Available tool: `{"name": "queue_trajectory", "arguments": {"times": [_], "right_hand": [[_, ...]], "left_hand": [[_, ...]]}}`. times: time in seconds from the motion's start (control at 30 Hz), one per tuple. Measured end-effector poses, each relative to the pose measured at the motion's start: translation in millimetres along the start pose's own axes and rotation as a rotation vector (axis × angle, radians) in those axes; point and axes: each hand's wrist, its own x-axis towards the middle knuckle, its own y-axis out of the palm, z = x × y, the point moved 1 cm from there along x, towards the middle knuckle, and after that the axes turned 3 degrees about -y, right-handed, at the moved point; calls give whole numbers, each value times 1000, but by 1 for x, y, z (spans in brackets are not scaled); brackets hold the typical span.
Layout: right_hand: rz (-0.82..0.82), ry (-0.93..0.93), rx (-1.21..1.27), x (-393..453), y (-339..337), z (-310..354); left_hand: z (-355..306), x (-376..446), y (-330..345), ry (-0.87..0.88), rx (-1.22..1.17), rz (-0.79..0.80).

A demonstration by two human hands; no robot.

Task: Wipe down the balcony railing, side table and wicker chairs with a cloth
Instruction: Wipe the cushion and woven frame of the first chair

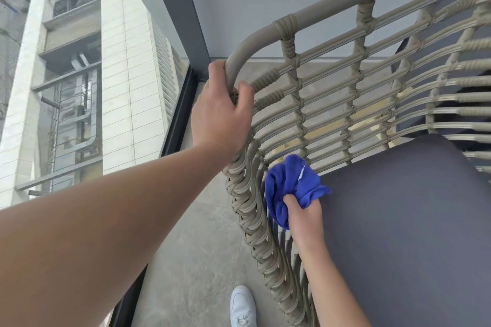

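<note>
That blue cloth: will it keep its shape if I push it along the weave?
Probably not: the blue cloth is bunched and folded in the right hand, so floppy. It looks light. It may snag on the wicker chair strands.

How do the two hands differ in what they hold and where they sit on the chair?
The left hand grips the bare upper frame of the wicker chair; the right hand holds a bunched blue cloth. The left sits high at the frame's bend; the right is low, beside the grey cushion. Both have curled fingers.
</note>
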Motion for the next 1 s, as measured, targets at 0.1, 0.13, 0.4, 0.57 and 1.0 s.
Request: {"name": "queue_trajectory", "arguments": {"times": [0.1,0.13,0.4,0.57,1.0], "right_hand": [[19,-125,104,-21,7,42],[28,-167,133,-28,10,57],[109,-330,60,-61,28,89],[127,-363,-26,-57,19,70],[201,-169,-200,-62,-20,12]], "left_hand": [[1,0,0,3,-5,-5],[0,0,0,7,-2,-12],[-1,0,0,4,34,-43],[0,-1,2,-16,34,-71],[1,-3,0,-85,123,-152]]}}
